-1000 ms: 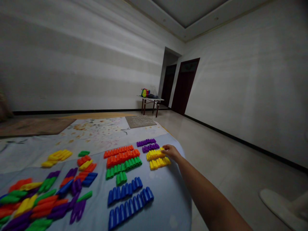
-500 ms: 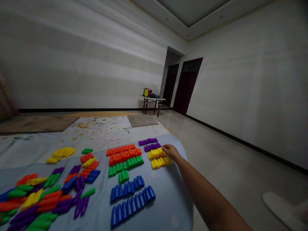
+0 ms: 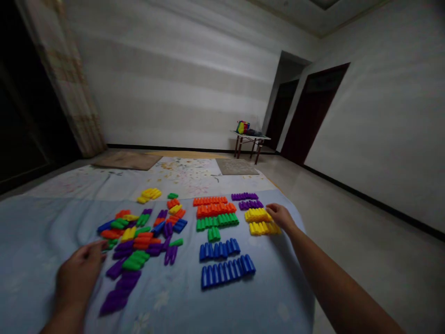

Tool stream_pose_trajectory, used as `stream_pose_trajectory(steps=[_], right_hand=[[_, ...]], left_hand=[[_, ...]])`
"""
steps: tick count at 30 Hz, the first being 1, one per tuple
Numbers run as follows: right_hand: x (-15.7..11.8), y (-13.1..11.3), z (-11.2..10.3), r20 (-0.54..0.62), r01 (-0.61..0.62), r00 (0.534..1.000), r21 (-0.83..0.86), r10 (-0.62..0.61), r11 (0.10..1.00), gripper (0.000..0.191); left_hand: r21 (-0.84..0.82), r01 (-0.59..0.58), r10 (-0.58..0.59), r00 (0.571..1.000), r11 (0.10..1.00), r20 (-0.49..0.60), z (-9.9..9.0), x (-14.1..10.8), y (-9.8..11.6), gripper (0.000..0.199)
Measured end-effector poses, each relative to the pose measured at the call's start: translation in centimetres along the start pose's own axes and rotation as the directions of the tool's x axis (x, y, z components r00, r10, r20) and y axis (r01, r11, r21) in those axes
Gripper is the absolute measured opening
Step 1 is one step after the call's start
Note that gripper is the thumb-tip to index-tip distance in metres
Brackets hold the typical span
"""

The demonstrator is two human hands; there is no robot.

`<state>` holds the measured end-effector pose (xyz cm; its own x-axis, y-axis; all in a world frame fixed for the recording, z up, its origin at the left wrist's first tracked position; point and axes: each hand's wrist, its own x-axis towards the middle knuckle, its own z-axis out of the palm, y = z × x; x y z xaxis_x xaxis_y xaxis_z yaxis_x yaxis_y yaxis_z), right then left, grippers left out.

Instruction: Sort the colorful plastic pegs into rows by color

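Observation:
My right hand [image 3: 281, 216] is at the right end of the upper yellow row [image 3: 257, 215], its fingers closed in a pinch; whatever may be between them is hidden. A second yellow row [image 3: 260, 228] lies just below. My left hand [image 3: 79, 271], somewhat blurred, is at the left edge of a mixed heap of bullet-shaped plastic pieces [image 3: 142, 240]. Its fingers are curled together close to a green piece, and I cannot make out what they hold. Purple pieces [image 3: 120, 292] lie to the right of that hand.
Orange rows [image 3: 215, 210], green rows [image 3: 217, 221], blue rows [image 3: 227, 271] and purple rows [image 3: 245, 196] lie on the cloth-covered table [image 3: 194, 306]. Loose yellow pieces [image 3: 149, 194] are behind the heap. Flat brown boards [image 3: 128, 160] lie at the far side. A small table [image 3: 252, 137] stands beyond.
The view has swung left and drawn back, so more of the heap shows. My left hand has come into view beside it. My right hand stays by the yellow rows.

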<state>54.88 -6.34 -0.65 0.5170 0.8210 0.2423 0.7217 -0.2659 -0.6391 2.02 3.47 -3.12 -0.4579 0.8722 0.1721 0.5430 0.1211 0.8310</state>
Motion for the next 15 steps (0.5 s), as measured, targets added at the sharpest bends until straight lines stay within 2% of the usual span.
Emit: stream_pose_trajectory(steps=[4, 7, 9, 11, 15], right_hand=[[-0.2, -1.5, 0.3, -0.043, 0.083, 0.996, 0.015, -0.082, 0.996, 0.034], [-1.2, -4.6, 1.5, -0.049, 0.225, 0.974, 0.061, -0.222, 0.972, 0.033], [-2.5, -7.4, 2.9, -0.001, 0.319, 0.947, 0.104, -0.320, 0.942, 0.030], [-4.0, -10.3, 4.5, 0.090, 0.401, 0.904, 0.160, -0.418, 0.902, 0.026], [-6.9, -15.5, 8.1, 0.275, 0.519, 0.775, 0.240, -0.570, 0.821, 0.022]], left_hand=[[-0.072, 0.016, -0.011, 0.998, 0.997, 0.062, -0.3, -0.2, -0.5, 0.027], [-0.083, 0.009, -0.005, 0.999, 0.997, 0.048, 0.1, -0.2, -0.6, 0.031], [-0.100, 0.006, -0.002, 0.999, 0.995, 0.040, 0.3, -0.3, -0.7, 0.034], [-0.109, 0.005, 0.000, 0.999, 0.994, 0.039, 0.4, -0.3, -0.8, 0.035], [-0.104, -0.005, 0.010, 0.999, 0.995, 0.045, 0.3, -0.4, -1.0, 0.035]])
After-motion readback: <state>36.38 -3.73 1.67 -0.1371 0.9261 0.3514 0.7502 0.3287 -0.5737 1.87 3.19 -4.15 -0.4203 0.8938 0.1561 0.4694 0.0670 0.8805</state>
